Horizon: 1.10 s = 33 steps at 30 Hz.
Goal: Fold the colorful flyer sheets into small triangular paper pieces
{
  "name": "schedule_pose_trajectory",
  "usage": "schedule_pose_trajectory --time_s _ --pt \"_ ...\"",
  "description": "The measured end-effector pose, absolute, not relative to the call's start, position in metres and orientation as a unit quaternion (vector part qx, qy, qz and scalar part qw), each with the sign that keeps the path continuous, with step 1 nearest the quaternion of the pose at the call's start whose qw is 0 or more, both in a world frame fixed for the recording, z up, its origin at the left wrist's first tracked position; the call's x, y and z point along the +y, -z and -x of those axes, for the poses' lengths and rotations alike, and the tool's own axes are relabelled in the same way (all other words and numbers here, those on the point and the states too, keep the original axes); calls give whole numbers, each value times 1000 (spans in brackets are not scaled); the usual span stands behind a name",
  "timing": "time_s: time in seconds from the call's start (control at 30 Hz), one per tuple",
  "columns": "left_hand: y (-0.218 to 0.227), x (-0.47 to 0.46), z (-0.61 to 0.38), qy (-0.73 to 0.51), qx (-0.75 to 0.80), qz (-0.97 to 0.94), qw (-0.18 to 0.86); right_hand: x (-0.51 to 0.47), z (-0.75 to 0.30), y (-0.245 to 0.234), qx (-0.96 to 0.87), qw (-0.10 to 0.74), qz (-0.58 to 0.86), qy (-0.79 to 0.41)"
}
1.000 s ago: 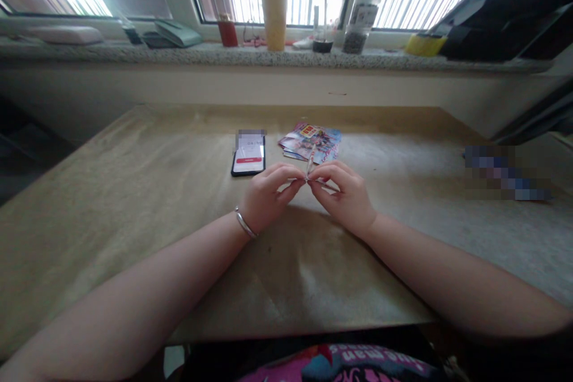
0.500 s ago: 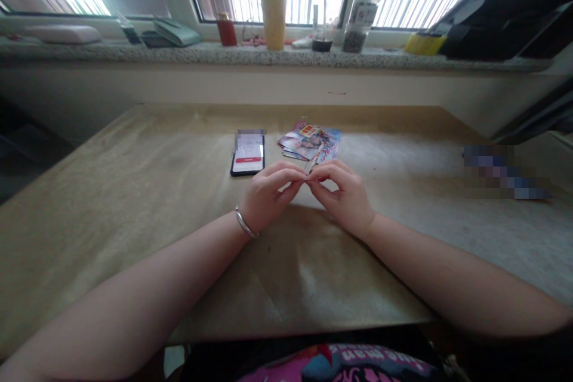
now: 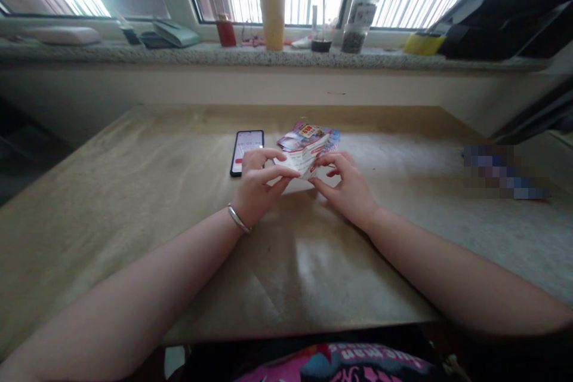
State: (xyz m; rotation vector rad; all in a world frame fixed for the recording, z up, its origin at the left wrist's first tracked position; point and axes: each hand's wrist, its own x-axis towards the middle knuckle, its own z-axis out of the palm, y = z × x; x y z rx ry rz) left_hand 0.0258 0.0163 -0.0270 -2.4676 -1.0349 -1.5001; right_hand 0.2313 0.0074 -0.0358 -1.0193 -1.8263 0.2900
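Between my two hands is a creased sheet of paper (image 3: pixel 301 160), white with red and dark print, bent into a shallow V. My left hand (image 3: pixel 262 182) pinches its left side, with the thumb underneath and fingers along the near edge. The right side is gripped by my right hand (image 3: pixel 344 188), thumb and fingertips at the lower corner. Just behind the paper lie colourful printed leaflets (image 3: pixel 308 133), partly covered by it. A smartphone (image 3: pixel 242 146) with a lit screen rests left of them, its lower right part hidden by my left hand.
The table (image 3: pixel 134 203) carries a blurred-out bluish item (image 3: pixel 505 172) on the right. Along the granite windowsill (image 3: pixel 210 55) stand a red bottle (image 3: pixel 226 31), a tall yellowish cylinder (image 3: pixel 274 6), a clear container (image 3: pixel 355 24) and a black bag (image 3: pixel 492 18).
The paper has been opened out from a narrow folded edge into a V. My hands have moved apart, the left one shifting left and covering part of the phone.
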Motion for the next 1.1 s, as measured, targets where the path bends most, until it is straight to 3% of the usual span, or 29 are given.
schedule_pose_trajectory --time_s 0.37,0.53,0.77,1.1 --pt "28 17 -23 443 -297 840 -100 18 -236 49 -644 561 430 -293" --pt "30 17 -22 450 -339 815 -136 21 -243 48 -666 560 411 -273" --pt "41 22 -21 493 -398 758 -154 22 -259 39 -805 447 358 -155" --pt "22 13 -19 412 -354 828 -142 21 -260 31 -892 363 264 -57"
